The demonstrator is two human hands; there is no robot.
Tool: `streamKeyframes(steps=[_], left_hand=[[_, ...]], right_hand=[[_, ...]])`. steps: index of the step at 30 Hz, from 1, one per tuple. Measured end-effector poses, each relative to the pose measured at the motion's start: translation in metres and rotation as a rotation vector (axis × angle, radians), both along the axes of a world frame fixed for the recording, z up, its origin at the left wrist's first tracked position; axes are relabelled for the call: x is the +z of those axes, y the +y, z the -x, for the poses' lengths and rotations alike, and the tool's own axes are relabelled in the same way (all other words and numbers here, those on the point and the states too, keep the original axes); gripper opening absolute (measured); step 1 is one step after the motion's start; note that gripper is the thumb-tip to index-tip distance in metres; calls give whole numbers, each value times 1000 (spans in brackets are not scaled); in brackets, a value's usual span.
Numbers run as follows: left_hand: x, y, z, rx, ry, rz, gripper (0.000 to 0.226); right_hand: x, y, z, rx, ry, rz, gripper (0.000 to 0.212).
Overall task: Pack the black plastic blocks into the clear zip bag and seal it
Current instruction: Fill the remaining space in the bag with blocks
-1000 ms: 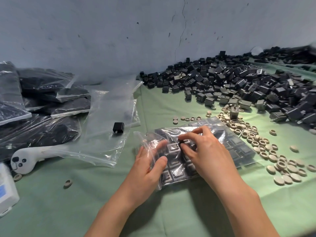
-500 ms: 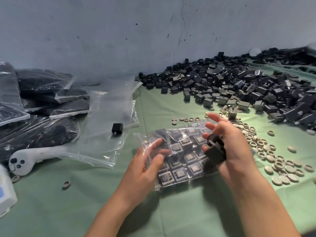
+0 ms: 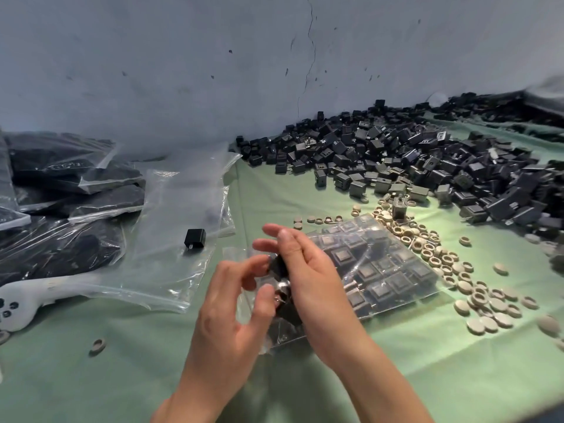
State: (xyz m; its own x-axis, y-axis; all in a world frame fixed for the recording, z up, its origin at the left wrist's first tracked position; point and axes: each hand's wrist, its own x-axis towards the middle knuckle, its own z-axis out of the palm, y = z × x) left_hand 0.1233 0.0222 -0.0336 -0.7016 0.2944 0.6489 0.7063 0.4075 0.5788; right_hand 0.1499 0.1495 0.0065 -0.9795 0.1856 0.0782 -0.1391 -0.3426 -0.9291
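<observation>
Blocks (image 3: 278, 266) sit in the right hand (image 3: 308, 276), its fingers (image 3: 287, 238) gripping them at the mouth of the bag (image 3: 381, 270), which lies part-filled on the tabletop (image 3: 396, 377). The left hand (image 3: 232, 303) pinches the bag's lip. Likely risk: the film slips from that pinch, the mouth closes, and blocks snag or drop beside the bag

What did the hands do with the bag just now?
The right hand came off the top of the clear zip bag, took hold of black blocks and carried them left to the bag's mouth. The left hand kept holding that mouth. The lone block, the black pile and the beige caps stayed put.
</observation>
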Motion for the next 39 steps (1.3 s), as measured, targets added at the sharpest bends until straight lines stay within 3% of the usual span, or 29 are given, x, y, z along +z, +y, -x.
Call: streamKeyframes(steps=[5, 9, 12, 15, 17, 19, 22, 26, 29, 33, 36, 39], left_hand=[[2, -9, 3, -60, -63, -32, 25], [-1, -5, -1, -58, -31, -36, 36], [-4, -4, -2, -38, 8, -68, 30], [-3, -3, -5, 21, -82, -173, 22], [-2, -7, -1, 114, -160, -287, 34], [1, -14, 9, 215, -243, -361, 43], [-1, -27, 28, 304, -400, -447, 32], [-13, -36, 35, 368, -490, -325, 25], [-16, -36, 33, 401, -446, -138, 27], [-15, -41, 33, 406, -394, 52, 29], [-16, -47, 33, 346, -398, 105, 22], [-16, -47, 30, 269, -424, 63, 31]], right_hand=[[-3, -11, -2, -3, 86, -260, 43], [-5, -6, -2, 5, 82, -274, 51], [-7, -5, -3, 71, 70, -289, 63], [-8, -5, -6, 89, 42, -443, 65], [-9, 3, -7, -26, 61, -625, 64], [-9, 24, -7, -273, 47, -780, 54], [-7, 77, -12, -593, -134, -1065, 32], [-19, 123, -17, -561, -494, -1359, 16], [-20, 117, -14, -480, -465, -1451, 14], [-21, 112, -13, -410, -457, -1491, 31], [-23, 108, -15, -404, -477, -1524, 44], [-23, 105, -16, -417, -471, -1541, 48]])
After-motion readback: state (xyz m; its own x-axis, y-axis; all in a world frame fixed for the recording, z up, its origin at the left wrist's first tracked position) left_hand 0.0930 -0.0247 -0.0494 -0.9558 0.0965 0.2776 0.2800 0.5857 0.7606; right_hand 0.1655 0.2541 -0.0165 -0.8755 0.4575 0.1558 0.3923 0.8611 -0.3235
